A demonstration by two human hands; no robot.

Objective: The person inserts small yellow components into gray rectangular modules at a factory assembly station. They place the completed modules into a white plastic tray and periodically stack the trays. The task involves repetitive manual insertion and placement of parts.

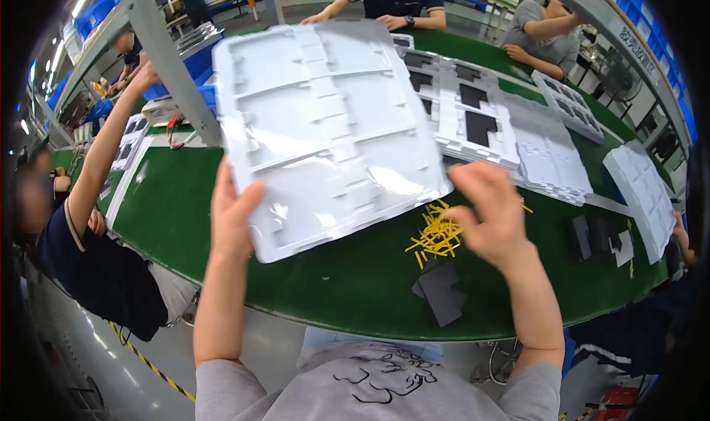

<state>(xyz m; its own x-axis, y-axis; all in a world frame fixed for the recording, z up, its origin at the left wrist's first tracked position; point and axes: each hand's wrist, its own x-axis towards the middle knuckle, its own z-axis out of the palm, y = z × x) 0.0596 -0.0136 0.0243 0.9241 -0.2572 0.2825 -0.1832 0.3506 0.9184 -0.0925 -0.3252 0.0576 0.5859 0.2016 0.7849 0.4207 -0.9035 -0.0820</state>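
Observation:
A white plastic tray (285,125) with six shallow compartments is raised, tilted, above the green table. My left hand (234,206) grips its left edge, thumb over the near side. Close to the tray's lower right corner is my right hand (494,210), thumb and fingers apart and slightly blurred. I see nothing in it, and cannot tell whether a fingertip touches the tray. Below and beside that hand lies a heap of thin yellow strips (436,236). Several dark grey flat pieces (441,292) lie overlapped nearer the table's front edge.
Behind the raised tray, stacked white trays (477,129) hold dark pieces; more trays (551,162) stand right of them. Another person holds a tray stack (640,192) at far right. A metal post (174,66) rises at left. People sit around the green table (333,295).

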